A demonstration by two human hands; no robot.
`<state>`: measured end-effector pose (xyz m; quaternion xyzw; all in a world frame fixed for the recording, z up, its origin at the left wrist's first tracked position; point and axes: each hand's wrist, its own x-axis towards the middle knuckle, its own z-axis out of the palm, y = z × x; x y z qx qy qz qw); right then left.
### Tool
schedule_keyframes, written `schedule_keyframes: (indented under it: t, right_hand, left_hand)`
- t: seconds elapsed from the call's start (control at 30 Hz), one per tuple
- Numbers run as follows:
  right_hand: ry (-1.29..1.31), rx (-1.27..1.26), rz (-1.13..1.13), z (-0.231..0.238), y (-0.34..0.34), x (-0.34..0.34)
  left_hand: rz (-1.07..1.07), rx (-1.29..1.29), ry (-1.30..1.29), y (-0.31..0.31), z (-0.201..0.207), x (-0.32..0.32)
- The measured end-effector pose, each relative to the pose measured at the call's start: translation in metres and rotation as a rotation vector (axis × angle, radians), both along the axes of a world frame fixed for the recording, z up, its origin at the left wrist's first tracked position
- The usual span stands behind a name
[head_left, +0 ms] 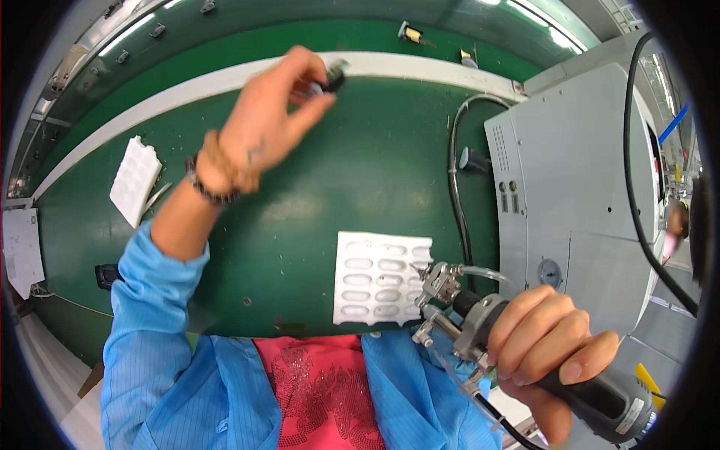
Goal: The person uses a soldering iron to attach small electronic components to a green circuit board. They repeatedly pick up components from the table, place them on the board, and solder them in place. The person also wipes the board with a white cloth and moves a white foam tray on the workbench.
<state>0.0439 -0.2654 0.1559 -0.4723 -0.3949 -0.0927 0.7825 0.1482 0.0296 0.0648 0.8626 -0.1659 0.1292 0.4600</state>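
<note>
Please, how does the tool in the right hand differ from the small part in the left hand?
The tool is much larger than the small part. The right hand wraps around the tool; the left hand pinches the small part between thumb and fingers. Both are held and show black areas.

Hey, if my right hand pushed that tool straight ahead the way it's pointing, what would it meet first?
Probably the white tray: the tool in your right hand points toward its right side, though the height gap is unclear.
</note>
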Motion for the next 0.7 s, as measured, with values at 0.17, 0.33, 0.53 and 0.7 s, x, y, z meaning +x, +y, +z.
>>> schedule_keyframes:
  t: [0.17, 0.33, 0.53, 0.7]
  right_hand:
    - [-0.054, -0.087, -0.062, 0.001, -0.007, -0.004]
    - [-0.017, -0.063, -0.034, 0.007, -0.003, -0.006]
    - [-0.045, -0.105, 0.009, 0.000, 0.008, 0.003]
    - [-0.029, -0.123, 0.011, -0.006, 0.021, 0.010]
  left_hand:
    - [-0.202, -0.129, 0.146, -0.051, -0.001, -0.089]
    - [-0.235, -0.178, 0.191, -0.070, -0.027, -0.121]
    - [-0.213, -0.132, 0.174, -0.074, -0.049, -0.128]
    - [-0.137, -0.177, 0.156, -0.074, -0.054, -0.130]
